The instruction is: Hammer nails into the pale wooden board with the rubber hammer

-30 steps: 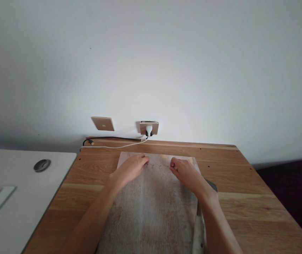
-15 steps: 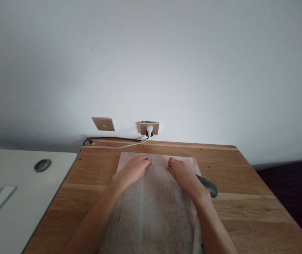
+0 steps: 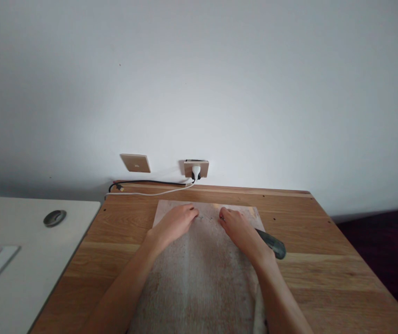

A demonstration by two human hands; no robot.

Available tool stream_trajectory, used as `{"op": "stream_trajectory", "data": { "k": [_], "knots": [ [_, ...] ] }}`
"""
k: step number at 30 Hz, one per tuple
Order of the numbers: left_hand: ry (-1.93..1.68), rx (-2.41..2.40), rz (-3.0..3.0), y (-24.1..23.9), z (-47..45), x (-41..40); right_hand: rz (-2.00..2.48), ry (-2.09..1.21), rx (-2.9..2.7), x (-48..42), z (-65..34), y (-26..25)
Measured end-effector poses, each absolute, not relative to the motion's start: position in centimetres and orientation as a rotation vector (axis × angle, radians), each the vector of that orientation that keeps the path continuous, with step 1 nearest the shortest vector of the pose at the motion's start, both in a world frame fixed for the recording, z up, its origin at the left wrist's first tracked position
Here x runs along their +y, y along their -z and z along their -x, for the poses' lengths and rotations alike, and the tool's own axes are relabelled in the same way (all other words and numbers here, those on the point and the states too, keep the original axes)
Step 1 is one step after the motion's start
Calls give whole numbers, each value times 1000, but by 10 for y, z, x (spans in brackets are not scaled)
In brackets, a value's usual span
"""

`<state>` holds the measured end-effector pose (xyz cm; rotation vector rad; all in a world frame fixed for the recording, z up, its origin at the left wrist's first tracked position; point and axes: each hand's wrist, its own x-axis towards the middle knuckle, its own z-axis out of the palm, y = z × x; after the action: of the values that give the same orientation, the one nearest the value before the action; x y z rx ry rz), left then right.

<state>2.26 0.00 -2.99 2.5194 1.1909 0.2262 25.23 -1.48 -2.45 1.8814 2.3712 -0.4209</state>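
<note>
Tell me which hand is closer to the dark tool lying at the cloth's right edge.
Right. The right hand lies on the cloth right next to the dark tool; the left hand rests farther away, across the cloth's middle.

We see a pale, speckled cloth (image 3: 199, 273) spread flat along the wooden bench (image 3: 324, 260), running from lower centre of the frame up to just below centre. A dark tool handle (image 3: 271, 243) lies slanted at its right edge, partly on the cloth.
</note>
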Motion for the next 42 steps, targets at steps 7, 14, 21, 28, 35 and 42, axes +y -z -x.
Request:
{"op": "stream_trajectory", "data": {
  "k": [7,14,21,28,35,42],
  "knots": [
    [-242,1199,-2475,27,-22,0,-1868,431,2394,-16,-252,24],
    [-204,1233,-2470,29,-21,1,-1905,443,2448,-21,-255,0],
    [-203,1276,-2435,27,-23,1,-1859,537,2502,-22,-252,-1],
    [-230,1230,-2416,27,-24,1,-1852,521,2478,-18,-242,25],
    [-307,1131,-2422,36,-21,3,-1827,524,2496,-20,-234,25],
    [-302,1130,-2436,37,-21,2,-1837,491,2509,-23,-229,20]
  ]
}}
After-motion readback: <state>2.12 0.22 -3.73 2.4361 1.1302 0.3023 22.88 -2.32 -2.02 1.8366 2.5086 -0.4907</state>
